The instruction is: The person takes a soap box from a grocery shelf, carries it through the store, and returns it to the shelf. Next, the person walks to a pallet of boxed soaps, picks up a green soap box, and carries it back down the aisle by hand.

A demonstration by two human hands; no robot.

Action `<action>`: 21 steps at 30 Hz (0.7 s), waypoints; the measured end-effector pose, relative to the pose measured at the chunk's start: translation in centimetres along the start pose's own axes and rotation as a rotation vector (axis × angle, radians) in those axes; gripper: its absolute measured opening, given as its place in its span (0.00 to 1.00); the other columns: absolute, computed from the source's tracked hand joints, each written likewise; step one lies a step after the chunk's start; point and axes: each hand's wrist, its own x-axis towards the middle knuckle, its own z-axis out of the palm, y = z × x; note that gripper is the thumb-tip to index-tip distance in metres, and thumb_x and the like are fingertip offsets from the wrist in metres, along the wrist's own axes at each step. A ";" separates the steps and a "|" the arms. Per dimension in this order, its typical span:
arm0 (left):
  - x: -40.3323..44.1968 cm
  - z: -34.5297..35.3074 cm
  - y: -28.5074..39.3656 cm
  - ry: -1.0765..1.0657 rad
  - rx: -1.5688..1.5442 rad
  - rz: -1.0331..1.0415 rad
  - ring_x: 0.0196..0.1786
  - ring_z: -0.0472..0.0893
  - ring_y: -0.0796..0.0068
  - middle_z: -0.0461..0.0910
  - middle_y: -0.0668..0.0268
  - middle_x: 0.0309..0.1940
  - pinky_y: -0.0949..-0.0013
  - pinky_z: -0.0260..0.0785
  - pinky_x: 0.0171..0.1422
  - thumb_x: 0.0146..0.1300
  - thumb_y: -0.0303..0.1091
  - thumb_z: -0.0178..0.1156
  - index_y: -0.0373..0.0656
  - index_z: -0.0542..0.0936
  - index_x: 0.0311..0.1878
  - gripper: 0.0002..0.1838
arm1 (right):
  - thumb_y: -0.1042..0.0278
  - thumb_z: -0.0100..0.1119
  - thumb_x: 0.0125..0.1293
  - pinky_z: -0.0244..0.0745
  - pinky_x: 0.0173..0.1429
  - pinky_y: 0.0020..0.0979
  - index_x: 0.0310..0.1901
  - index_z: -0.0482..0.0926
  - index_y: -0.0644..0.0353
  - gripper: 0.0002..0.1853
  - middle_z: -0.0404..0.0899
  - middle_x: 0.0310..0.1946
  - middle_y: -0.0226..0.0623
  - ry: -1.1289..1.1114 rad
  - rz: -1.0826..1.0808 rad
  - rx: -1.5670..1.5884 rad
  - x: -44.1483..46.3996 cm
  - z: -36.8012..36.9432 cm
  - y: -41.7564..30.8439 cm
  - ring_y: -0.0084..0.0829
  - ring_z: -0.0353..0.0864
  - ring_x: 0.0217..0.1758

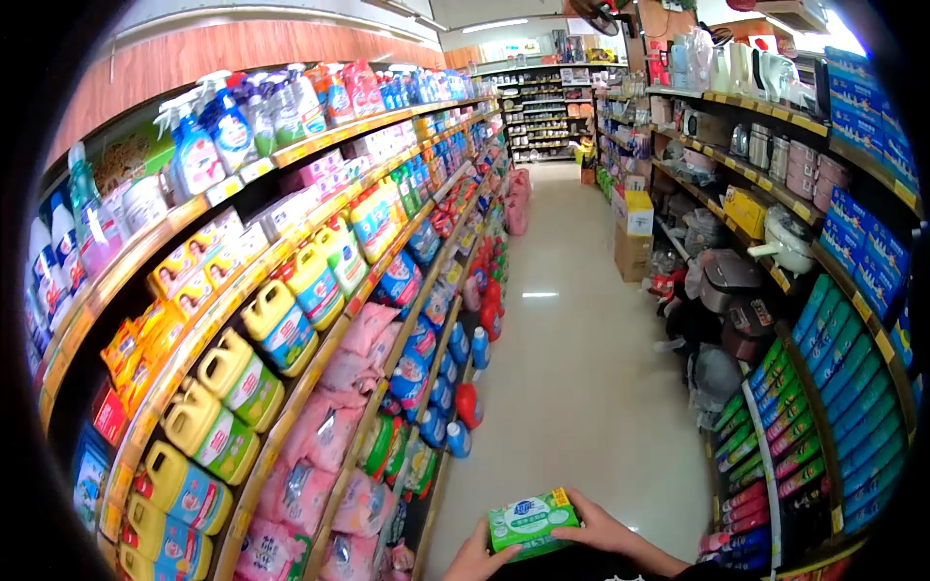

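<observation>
A green packet with white lettering and a yellow corner (531,524) is held low in front of me, above the aisle floor. My left hand (475,554) grips its left end, with the thumb on the near face. Round the right end closes my right hand (596,528), its thumb lying across the front. The packet looks like boxed or wrapped soap, though its exact kind is too small to read. Both hands are closed on it, and the fingers behind it are hidden.
Shelves on the left carry yellow jugs (240,378), spray bottles (199,155) and pink bags (325,426). Toothpaste boxes (833,378), a white pan (787,242) and rice cookers (728,281) fill the right side. Cartons (635,232) stand along the tiled aisle (562,368).
</observation>
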 end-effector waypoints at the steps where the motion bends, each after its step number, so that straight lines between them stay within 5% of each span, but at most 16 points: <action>1: 1.7 0.8 0.8 -0.018 0.104 0.060 0.64 0.67 0.63 0.67 0.54 0.62 0.64 0.61 0.68 0.59 0.28 0.62 0.36 0.57 0.69 0.36 | 0.54 0.67 0.60 0.66 0.64 0.34 0.65 0.58 0.69 0.40 0.70 0.57 0.50 0.012 -0.010 -0.008 0.5 -1.6 0.1 0.35 0.71 0.60; 7: 6.7 6.0 7.1 -0.105 0.221 0.069 0.64 0.69 0.60 0.69 0.49 0.61 0.63 0.60 0.68 0.59 0.32 0.62 0.35 0.57 0.69 0.37 | 0.59 0.67 0.60 0.65 0.64 0.33 0.65 0.59 0.67 0.38 0.71 0.56 0.46 0.178 0.089 0.097 0.7 -7.6 5.3 0.33 0.71 0.60; 9: 8.8 6.9 8.4 -0.133 0.359 0.059 0.63 0.70 0.58 0.70 0.47 0.59 0.62 0.62 0.67 0.58 0.33 0.64 0.35 0.56 0.69 0.39 | 0.71 0.62 0.59 0.63 0.67 0.33 0.71 0.52 0.67 0.40 0.64 0.66 0.45 0.321 0.074 0.147 1.5 -8.6 6.7 0.36 0.65 0.67; 12: 12.4 7.3 8.2 -0.245 0.337 0.026 0.62 0.71 0.57 0.71 0.47 0.59 0.63 0.63 0.65 0.57 0.34 0.65 0.35 0.55 0.69 0.40 | 0.70 0.61 0.61 0.63 0.67 0.32 0.72 0.47 0.67 0.42 0.62 0.67 0.46 0.383 0.303 0.329 1.7 -9.9 4.7 0.35 0.63 0.68; 19: 21.9 6.0 7.0 -0.341 0.279 0.159 0.61 0.72 0.59 0.72 0.48 0.58 0.64 0.64 0.65 0.56 0.34 0.66 0.35 0.56 0.69 0.41 | 0.67 0.63 0.61 0.65 0.65 0.32 0.72 0.48 0.67 0.43 0.65 0.64 0.46 0.490 0.308 0.330 7.3 -13.0 5.8 0.36 0.66 0.66; 21: 24.3 5.0 10.9 -0.406 0.340 0.008 0.60 0.74 0.59 0.74 0.47 0.56 0.63 0.65 0.63 0.57 0.41 0.66 0.36 0.57 0.68 0.40 | 0.65 0.64 0.61 0.65 0.65 0.32 0.69 0.53 0.67 0.39 0.68 0.60 0.45 0.486 0.227 0.331 9.7 -14.2 4.8 0.34 0.68 0.63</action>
